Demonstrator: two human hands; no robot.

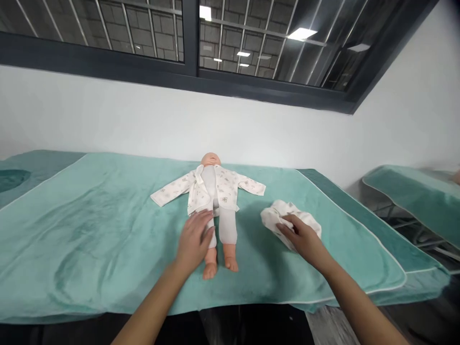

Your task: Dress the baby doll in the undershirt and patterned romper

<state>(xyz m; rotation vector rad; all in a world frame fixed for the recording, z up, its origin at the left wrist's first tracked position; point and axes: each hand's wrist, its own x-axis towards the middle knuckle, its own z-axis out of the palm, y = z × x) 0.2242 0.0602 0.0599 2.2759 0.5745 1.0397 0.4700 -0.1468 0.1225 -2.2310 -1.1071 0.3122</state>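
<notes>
A baby doll (209, 179) lies on its back, head toward the wall, on a green blanket (118, 215). Its printed white jacket (227, 186) hangs unfastened at the front, with the sleeves spread out to both sides. White leggings cover its legs, and the feet are bare. My left hand (194, 238) rests on the doll's leg at the left, fingers stretched out and thumb apart. To the right of the doll, my right hand (303, 238) pinches a crumpled white cloth (278, 209) that lies bunched on the blanket. The folds hide the cloth's shape.
Behind the bed runs a white wall (143, 120) below a dark-framed window (196, 67) with bars outside. Another green-covered bed (413, 201) stands at the right, past a gap. The bed's front edge lies close to me.
</notes>
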